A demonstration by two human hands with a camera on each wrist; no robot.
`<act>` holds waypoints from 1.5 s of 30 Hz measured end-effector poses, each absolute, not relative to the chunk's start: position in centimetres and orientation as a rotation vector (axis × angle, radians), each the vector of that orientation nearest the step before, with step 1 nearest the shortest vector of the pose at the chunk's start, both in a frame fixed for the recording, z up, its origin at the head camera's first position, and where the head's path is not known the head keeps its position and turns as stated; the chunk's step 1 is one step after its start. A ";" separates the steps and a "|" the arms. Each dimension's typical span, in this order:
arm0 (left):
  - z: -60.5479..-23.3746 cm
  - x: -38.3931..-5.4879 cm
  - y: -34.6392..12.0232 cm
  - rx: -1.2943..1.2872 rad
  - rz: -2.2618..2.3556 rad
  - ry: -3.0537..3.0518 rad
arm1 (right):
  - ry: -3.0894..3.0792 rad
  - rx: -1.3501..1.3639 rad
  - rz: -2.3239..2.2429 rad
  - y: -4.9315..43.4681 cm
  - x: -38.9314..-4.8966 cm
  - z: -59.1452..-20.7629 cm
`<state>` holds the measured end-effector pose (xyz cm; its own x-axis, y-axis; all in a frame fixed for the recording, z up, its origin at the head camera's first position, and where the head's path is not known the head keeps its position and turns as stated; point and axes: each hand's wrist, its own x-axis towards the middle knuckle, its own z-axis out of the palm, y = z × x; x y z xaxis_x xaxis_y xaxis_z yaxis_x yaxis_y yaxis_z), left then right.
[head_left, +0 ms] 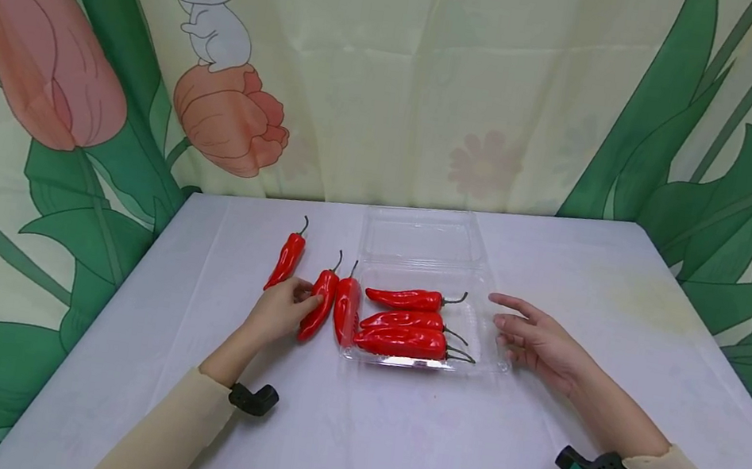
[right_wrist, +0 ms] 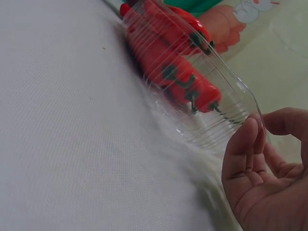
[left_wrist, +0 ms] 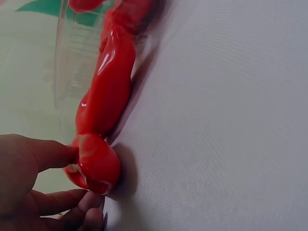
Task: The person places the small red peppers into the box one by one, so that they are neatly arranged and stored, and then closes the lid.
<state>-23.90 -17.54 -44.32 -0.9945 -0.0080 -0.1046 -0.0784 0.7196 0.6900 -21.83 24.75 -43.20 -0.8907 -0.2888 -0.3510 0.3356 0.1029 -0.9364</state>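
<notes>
1. Okay, nearest first, clock centred on the clear box [head_left: 399, 274]: beige sleeves [head_left: 168, 430] at 8 and 4 o'clock.
2. Left hand [head_left: 280, 309], 9 o'clock: thumb and fingers pinch a red pepper [head_left: 313, 323] outside the box.
3. Right hand [head_left: 541, 342], 3 o'clock: index extended, other fingers bent, fingertips at the box rim; can't tell if they pinch it.
4. Second pepper [head_left: 346, 312], also 9 o'clock, between pinched one and box; wall contact unclear.
5. Three peppers [head_left: 400, 342] inside box, side by side, stems toward 3.
6. Far pepper [head_left: 288, 258], between 9 and 10, on the table [head_left: 404, 447].
7. Lid [head_left: 419, 234], 12 o'clock, folded open.
8. Step, my read: picking up for boxing. Next move probably calls for lifting over the wall, right hand steadying.
</notes>
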 end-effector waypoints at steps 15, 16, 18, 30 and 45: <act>-44.2 -23.9 -17.6 -0.007 1.148 2.853 | 1.928 0.053 -1.836 24.8 -21.9 -43.2; -44.1 -23.9 -17.6 -0.008 1.150 2.855 | 1.928 0.053 -1.836 24.8 -21.9 -43.2; -43.9 -23.9 -17.6 0.002 1.152 2.861 | 1.928 0.053 -1.837 24.8 -21.9 -43.1; -43.1 -23.8 -17.7 0.009 1.161 2.884 | 1.915 0.044 -1.844 24.8 -21.9 -43.1; -42.2 -23.7 -17.1 0.061 1.221 2.971 | 1.916 0.041 -1.848 24.8 -21.9 -43.1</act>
